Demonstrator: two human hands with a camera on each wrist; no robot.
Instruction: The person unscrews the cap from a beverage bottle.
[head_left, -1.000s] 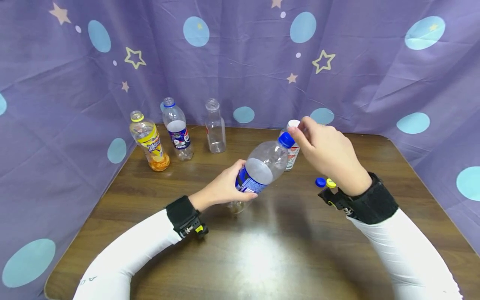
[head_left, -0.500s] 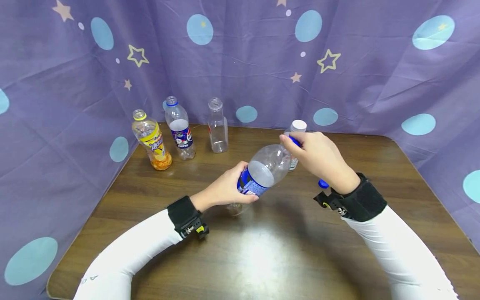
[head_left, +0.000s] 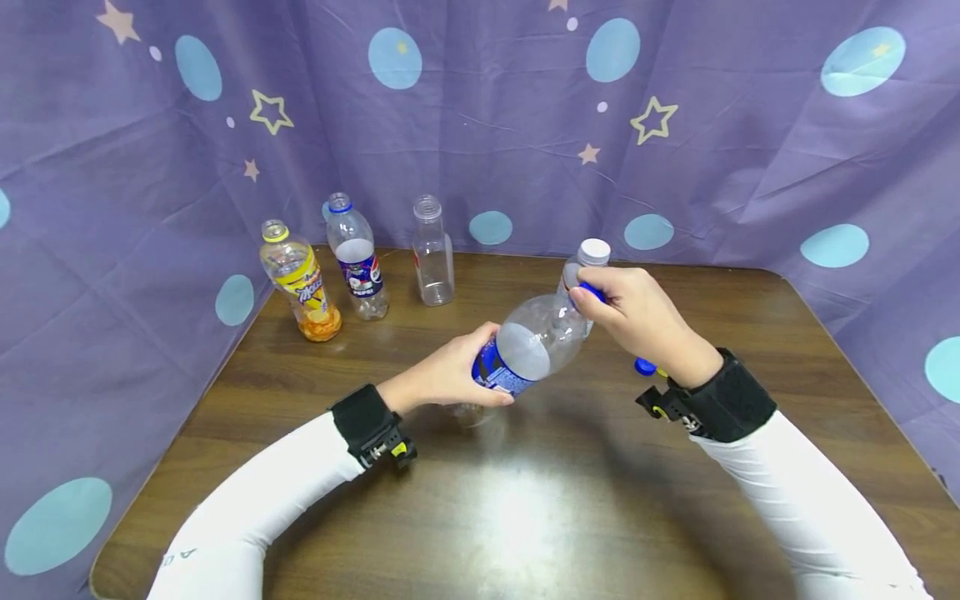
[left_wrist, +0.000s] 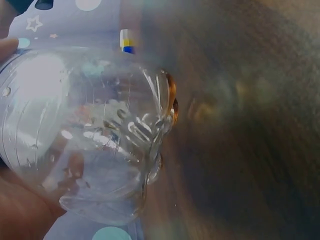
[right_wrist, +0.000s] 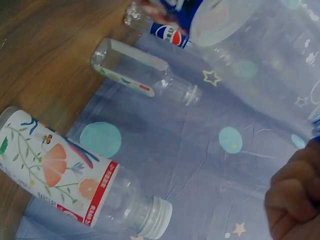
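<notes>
Near the middle of the head view, my left hand [head_left: 450,371] grips a large clear plastic bottle [head_left: 536,333] round its blue label. The bottle tilts, its neck pointing up and to the right. My right hand [head_left: 633,312] pinches the blue cap [head_left: 592,292] at the neck, and its fingers partly hide the cap. The left wrist view shows the ribbed clear bottle base [left_wrist: 145,127] over the brown table. Just behind the right hand stands a white-capped bottle [right_wrist: 75,170] with a fruit-pattern label.
At the back left stand a yellow-labelled bottle [head_left: 306,287], a Pepsi bottle [head_left: 360,271] and a plain clear bottle [head_left: 433,258], all uncapped. A loose blue cap [head_left: 645,367] and a yellow cap [head_left: 662,372] lie by the right wrist. A purple curtain [head_left: 480,125] hangs behind the table.
The right hand has come down from beside the cap and closed its fingers round it. The bottle's neck has dipped slightly. The left hand keeps its grip.
</notes>
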